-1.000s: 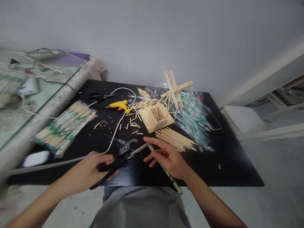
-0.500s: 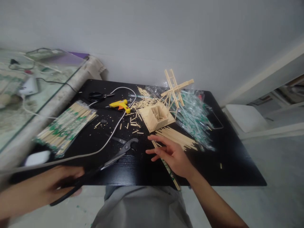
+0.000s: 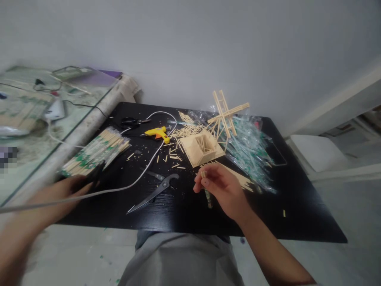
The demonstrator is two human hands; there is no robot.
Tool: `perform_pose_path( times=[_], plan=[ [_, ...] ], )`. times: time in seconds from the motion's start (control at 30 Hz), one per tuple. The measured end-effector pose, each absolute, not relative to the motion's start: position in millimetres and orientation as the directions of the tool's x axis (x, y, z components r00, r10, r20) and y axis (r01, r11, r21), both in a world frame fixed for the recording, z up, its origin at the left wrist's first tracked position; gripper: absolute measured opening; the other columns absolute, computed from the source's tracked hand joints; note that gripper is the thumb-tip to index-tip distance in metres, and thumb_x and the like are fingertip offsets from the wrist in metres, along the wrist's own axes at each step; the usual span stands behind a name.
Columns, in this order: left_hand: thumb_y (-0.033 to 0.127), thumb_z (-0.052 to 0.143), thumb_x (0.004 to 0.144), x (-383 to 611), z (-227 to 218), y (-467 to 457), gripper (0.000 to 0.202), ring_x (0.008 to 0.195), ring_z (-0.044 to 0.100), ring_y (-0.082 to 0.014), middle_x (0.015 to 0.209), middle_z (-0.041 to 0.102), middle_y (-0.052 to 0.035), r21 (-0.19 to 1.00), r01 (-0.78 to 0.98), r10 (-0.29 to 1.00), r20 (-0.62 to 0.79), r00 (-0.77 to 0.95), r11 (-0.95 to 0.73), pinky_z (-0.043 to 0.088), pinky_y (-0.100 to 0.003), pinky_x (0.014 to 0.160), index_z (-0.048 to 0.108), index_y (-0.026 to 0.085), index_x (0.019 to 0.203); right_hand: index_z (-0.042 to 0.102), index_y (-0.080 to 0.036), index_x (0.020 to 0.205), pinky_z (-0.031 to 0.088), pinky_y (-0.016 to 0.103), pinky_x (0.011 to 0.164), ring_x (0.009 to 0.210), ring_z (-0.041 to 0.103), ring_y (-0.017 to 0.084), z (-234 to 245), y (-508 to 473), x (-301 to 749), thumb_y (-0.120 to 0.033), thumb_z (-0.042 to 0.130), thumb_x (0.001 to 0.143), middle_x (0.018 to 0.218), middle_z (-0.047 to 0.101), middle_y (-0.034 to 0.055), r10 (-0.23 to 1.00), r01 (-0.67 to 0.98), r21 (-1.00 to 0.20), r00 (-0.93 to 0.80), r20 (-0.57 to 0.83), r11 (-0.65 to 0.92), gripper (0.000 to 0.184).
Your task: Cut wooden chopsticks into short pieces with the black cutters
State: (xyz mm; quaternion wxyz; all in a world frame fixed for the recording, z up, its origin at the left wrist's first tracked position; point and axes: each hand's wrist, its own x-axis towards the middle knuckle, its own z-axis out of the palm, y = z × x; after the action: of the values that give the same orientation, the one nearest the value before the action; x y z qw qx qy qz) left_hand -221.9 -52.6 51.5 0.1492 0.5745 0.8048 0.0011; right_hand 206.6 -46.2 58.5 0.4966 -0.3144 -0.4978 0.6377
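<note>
Now R hand [image 3: 222,186] is pinching a chopstick pair [image 3: 208,198] off the table [image 3: 297,214], prob. to check ends. L hand [image 3: 59,194] is blurring at left edge; grip unclear.

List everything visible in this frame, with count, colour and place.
table: one, black, centre
shears: one, dark grey, near table edge
glue gun: one, yellow, far side
cable: one, white, across table
scissors: one, black, far left corner
wrapped chopsticks: one bundle, tan and green, left
box model: one, pale wood, middle
stick frame: one, pale wood, behind box model
wrappers: pile, clear and green, right
left hand: blurred, by wrapped chopsticks
right hand: gripping chopstick pair
</note>
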Motion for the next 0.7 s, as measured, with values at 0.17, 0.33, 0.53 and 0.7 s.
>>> perform_pose_path(
  times=[0.17,0.33,0.53,0.7],
  plan=[
    [0.047,0.044,0.096,-188.0,47.7,-28.5,0.042,0.085,0.069,-0.0307,0.092,0.072,-0.0146,0.023,0.964,0.939,-0.233,-0.251,0.264,0.047,-0.032,0.072,0.067,0.012,0.101,0.068,-0.026,0.103,0.062,0.029,0.085,0.087,0.076,0.014,67.0,-48.6,203.5,-0.022,0.069,0.099,0.093,0.078,-0.0005,0.951,-0.28,-0.953,-0.246,0.187,0.116,0.005],
    [0.052,0.049,0.094,-185.5,36.1,-27.0,0.047,0.091,0.066,-0.0332,0.098,0.068,-0.0159,-0.011,0.969,0.962,-0.114,-0.246,0.247,0.05,-0.036,0.078,0.067,0.011,0.109,0.063,-0.026,0.103,0.062,0.036,0.093,0.098,0.079,0.018,63.3,-51.2,201.9,-0.025,0.068,0.1,0.101,0.083,0.0023,0.966,-0.27,-0.956,-0.191,0.172,0.117,0.006],
    [0.054,0.06,0.085,-187.0,38.4,-41.6,0.038,0.079,0.062,-0.0231,0.086,0.066,-0.0055,0.241,0.95,0.977,0.023,-0.211,0.199,0.05,-0.028,0.071,0.07,0.018,0.091,0.06,-0.025,0.102,0.062,0.04,0.095,0.096,0.081,0.02,54.9,-50.8,196.7,-0.033,0.07,0.099,0.102,0.083,0.0033,0.981,-0.254,-0.958,-0.106,0.163,0.132,0.013],
    [0.054,0.059,0.094,-173.4,49.2,-76.9,0.041,0.067,0.062,-0.0153,0.07,0.066,0.0022,0.593,0.804,0.788,-0.476,0.391,-0.041,0.049,-0.02,0.063,0.068,0.022,0.07,0.057,-0.026,0.104,0.062,0.038,0.094,0.096,0.081,0.019,47.8,-53.9,194.0,-0.033,0.068,0.1,0.101,0.083,0.0023,0.979,-0.244,-0.956,-0.08,0.187,0.163,0.013]
  ],
)
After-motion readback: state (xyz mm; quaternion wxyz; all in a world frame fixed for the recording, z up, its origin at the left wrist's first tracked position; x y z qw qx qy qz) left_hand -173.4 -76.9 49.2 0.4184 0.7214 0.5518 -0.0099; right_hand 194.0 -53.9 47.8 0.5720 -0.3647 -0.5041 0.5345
